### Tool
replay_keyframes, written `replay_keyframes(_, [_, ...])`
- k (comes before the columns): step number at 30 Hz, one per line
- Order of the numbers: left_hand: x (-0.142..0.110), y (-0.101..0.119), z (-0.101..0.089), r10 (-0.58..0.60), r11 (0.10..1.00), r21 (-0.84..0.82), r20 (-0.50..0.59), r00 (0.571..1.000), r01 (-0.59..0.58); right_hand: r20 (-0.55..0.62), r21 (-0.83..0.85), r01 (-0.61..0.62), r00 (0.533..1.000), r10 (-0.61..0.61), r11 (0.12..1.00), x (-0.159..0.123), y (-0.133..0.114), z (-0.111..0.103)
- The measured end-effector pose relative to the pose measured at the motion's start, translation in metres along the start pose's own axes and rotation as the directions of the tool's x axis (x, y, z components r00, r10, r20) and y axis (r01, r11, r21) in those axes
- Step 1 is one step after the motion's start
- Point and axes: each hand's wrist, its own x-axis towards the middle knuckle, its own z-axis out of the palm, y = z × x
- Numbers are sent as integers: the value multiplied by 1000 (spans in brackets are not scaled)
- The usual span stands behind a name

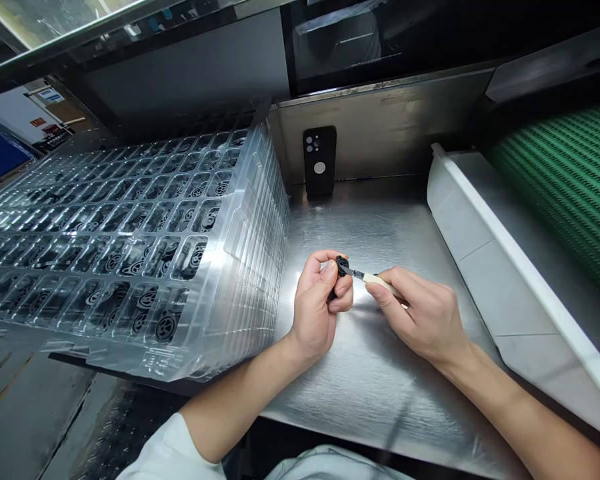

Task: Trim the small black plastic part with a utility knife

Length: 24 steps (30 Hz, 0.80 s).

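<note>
1. Head view: the left hand (316,303) is pinched around a small black part (342,266); the right hand (423,313) is closed on a cream-handled tool (380,281), whose tip touches the part, above the middle of the steel surface (370,373).
2. At 9 o'clock, just beside the left hand, stands a stack of clear trays (130,227) filled with black parts.
3. At 12 o'clock a black phone (320,160) leans on the back wall.
4. At 3 o'clock a white chute (485,267) borders a green belt (565,180).
5. Bare steel lies open between the hands and the phone, and toward the near edge.
</note>
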Motion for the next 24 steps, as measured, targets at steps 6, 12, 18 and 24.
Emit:
replay_keyframes(6, [0,0,0,-11,1000,20,-9,1000,11,35,16,-49,998,48,999,1,-1,-2])
replay_keyframes(12, [-1,1,1,-21,1000,5,7,1000,21,14,49,-40,999,40,998,2,-1,-1])
replay_keyframes(18, [0,2,1,-31,999,-30,25,999,32,-11,91,-90,996,92,992,3,0,-5])
replay_keyframes(24, [-1,-4,0,-119,992,-17,81,990,121,-27,252,-212,974,226,944,5,-3,-4])
